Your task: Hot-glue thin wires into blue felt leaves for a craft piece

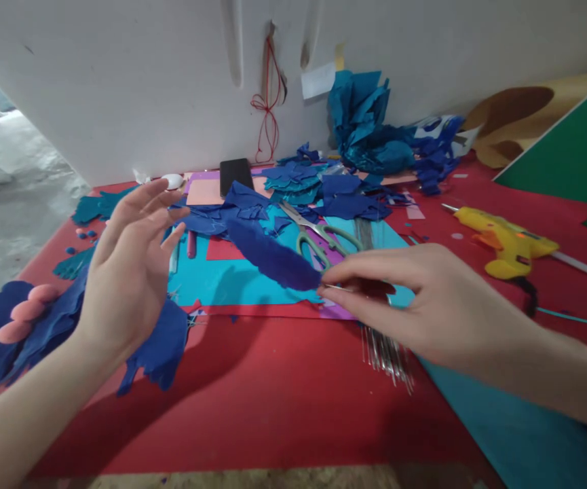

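Observation:
Between the thumb and fingertips of my right hand [405, 292] is the wire end of a blue petal [273, 258], a long piece with a ruffled edge. The petal points up and to the left over the table. My left hand [130, 272] is raised at the left with its fingers apart, holding nothing. Under and beside it lie blue cut pieces [158, 343]. Scissors [318, 231] with green handles lie just behind the petal. A bundle of thin wires [387, 356] sticks out below my right hand, which partly hides it.
A yellow glue gun [507, 238] lies at the right, its cord trailing. Crumpled teal paper [359, 129] and blue scraps [349, 193] are heaped at the back near a black phone [235, 175]. Pink pompoms [27, 311] sit at the left. A green board [573, 156] leans at the far right.

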The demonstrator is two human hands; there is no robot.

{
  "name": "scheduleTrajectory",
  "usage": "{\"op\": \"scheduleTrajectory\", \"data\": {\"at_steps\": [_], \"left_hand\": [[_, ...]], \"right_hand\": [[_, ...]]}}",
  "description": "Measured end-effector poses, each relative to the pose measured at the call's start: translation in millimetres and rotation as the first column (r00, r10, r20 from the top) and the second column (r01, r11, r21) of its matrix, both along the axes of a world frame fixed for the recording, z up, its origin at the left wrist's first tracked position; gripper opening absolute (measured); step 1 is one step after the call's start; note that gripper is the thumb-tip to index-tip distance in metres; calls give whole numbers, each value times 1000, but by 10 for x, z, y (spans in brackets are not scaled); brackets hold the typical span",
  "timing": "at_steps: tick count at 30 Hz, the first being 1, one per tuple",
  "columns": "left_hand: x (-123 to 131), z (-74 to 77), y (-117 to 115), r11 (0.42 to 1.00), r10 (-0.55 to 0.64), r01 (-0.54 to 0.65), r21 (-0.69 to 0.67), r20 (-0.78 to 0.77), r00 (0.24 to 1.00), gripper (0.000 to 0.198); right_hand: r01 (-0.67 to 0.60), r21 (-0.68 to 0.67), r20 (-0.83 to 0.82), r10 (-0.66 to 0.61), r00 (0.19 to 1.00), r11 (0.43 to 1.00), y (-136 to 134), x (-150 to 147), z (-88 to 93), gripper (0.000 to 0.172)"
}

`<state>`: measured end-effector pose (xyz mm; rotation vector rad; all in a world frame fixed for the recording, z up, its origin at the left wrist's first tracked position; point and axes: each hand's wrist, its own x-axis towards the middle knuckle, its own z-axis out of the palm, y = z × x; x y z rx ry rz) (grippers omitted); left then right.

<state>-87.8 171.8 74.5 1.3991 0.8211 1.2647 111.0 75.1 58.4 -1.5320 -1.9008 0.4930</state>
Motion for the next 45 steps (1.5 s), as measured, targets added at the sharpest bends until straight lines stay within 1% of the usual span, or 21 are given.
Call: {"op": "scheduleTrajectory", "data": {"at_steps": [2, 3, 4, 6, 8, 11, 13, 15, 17, 19, 22, 23, 25, 29, 31, 33, 35, 38, 40, 43, 45], "left_hand": [[-2, -21, 11, 1000, -3, 3, -1, -4, 1000, 26], [0, -38, 7, 1000, -12, 12, -5, -12, 1000, 27], [2, -54, -2, 1000, -18, 18, -4, -23, 1000, 28], [6, -81, -27, 1000, -25, 25, -2, -74, 997, 30], [7, -95, -51, 999, -37, 36, -8, -143, 989, 32], [4, -111, -59, 998, -65, 65, -5, -176, 982, 26], [-1, -131, -42, 995, -101, 104, 4, -192, 976, 11], [-8, -167, -14, 986, -164, 169, -5, -291, 942, 23], [-19, -221, 19, 966, -245, 256, -41, -467, 850, 26], [-33, -287, 49, 942, -290, 330, -64, -651, 702, 16], [-59, -383, 77, 925, -213, 380, -19, -854, 475, 23], [-68, -406, 81, 921, -176, 389, 1, -891, 419, 26], [-82, -431, 84, 918, -133, 397, 18, -927, 350, 29], [-90, -409, 71, 911, -136, 412, -2, -945, 296, 31], [-83, -377, 50, 907, -156, 420, -34, -953, 261, 31], [-75, -339, 21, 907, -165, 417, -61, -962, 219, 33], [-69, -304, -10, 908, -156, 414, -70, -971, 179, 34], [-65, -257, -40, 914, -104, 404, -33, -982, 155, 34], [-62, -233, -45, 920, -72, 391, -14, -988, 135, 34], [-53, -208, -42, 924, -35, 382, 13, -992, 119, 36], [-46, -201, -41, 920, -9, 389, 45, -990, 138, 35]], "right_hand": [[-44, 166, 270, -2, 963, 985, 13, -85, -83, 19], [-71, 191, 403, -12, 915, 979, 13, -148, -134, 20], [-89, 158, 519, -6, 855, 983, 7, -218, -184, 20], [-108, -6, 628, 88, 774, 994, -16, -361, -261, 13], [-118, -168, 611, 198, 766, 979, -42, -467, -287, 13], [-135, -272, 542, 268, 797, 953, -23, -487, -241, 15], [-90, -261, 511, 216, 832, 961, 53, -396, -199, 19], [14, -202, 474, 85, 876, 979, 179, -245, -184, 22], [88, -155, 393, -20, 919, 984, 330, -71, -205, 18], [95, -192, 304, -33, 952, 977, 474, 81, -248, 17], [83, -224, 277, -18, 961, 971, 610, 205, -299, 16], [85, -223, 279, -20, 960, 971, 623, 213, -303, 16], [82, -224, 272, -19, 962, 971, 598, 183, -297, 17], [5, -303, 223, 65, 973, 953, 391, 2, -288, 19], [-16, -339, 217, 95, 972, 941, 269, -99, -314, 15], [-28, -319, 252, 114, 961, 947, 177, -175, -350, 8], [-47, -298, 282, 135, 950, 953, 132, -212, -371, 15], [-98, -314, 285, 192, 939, 944, 143, -201, -342, 18], [-166, -320, 290, 263, 920, 933, 187, -161, -301, 17], [-326, -259, 351, 403, 845, 909, 288, -75, -268, 15], [-408, -201, 389, 455, 801, 890, 362, -13, -283, 14]]}}
